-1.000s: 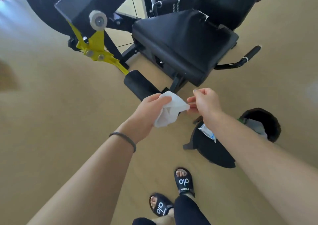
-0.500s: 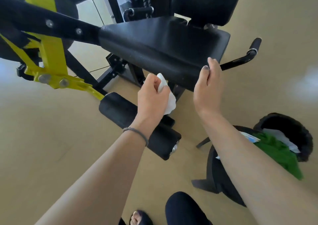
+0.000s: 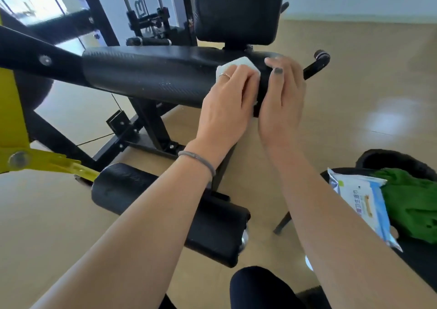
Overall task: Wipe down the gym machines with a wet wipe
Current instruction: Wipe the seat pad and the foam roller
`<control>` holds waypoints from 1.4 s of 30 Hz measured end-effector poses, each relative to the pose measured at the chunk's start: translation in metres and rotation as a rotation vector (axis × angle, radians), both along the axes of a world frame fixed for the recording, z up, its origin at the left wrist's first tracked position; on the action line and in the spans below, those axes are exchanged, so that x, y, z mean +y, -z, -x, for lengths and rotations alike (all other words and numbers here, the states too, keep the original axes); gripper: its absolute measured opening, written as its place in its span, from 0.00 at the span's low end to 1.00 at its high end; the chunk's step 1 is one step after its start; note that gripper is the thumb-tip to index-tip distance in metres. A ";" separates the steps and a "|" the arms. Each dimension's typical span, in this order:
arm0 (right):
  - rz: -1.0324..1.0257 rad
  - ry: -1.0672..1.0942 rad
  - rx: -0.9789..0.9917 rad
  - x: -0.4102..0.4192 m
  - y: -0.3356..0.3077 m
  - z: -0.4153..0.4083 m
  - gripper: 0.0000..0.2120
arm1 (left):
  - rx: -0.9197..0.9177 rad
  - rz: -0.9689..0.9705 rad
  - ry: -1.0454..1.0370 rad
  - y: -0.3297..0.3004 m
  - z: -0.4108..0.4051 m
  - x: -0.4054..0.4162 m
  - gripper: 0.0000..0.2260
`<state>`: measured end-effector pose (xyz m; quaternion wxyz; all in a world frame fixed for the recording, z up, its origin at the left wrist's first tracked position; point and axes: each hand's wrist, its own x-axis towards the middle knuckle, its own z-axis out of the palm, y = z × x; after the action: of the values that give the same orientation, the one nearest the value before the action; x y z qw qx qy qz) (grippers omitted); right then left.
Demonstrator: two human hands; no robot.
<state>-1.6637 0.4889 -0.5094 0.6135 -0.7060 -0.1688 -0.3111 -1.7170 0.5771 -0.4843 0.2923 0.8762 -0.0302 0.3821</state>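
Head view: both your hands are on the black seat (image 3: 151, 76), the wipe (image 3: 233, 65) under the left one.

Your left hand (image 3: 228, 105) lies palm down on the seat's near right end, fingers fairly straight, pressing the white wipe flat against the pad; the wipe's far edge shows past your fingertips. Your right hand (image 3: 282, 100) sits just beside it to the right, fingers extended over the seat's end, holding nothing. Both forearms reach forward from the near edge. A wipes pack (image 3: 364, 202) lies near right beside a green cloth (image 3: 411, 202).
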 end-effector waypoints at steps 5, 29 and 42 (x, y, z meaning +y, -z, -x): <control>-0.015 0.048 -0.012 0.008 0.000 0.001 0.20 | -0.096 -0.443 -0.023 0.001 -0.015 0.011 0.06; -0.056 0.138 0.014 0.015 0.000 0.002 0.17 | -0.217 -0.501 0.147 0.001 -0.016 0.055 0.12; 0.038 0.128 0.007 0.005 -0.006 -0.007 0.17 | -0.133 -0.690 -0.045 0.018 -0.031 0.039 0.22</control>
<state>-1.6571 0.4943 -0.5031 0.5792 -0.7280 -0.1270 -0.3442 -1.6862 0.6160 -0.5018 -0.0322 0.8970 -0.1572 0.4119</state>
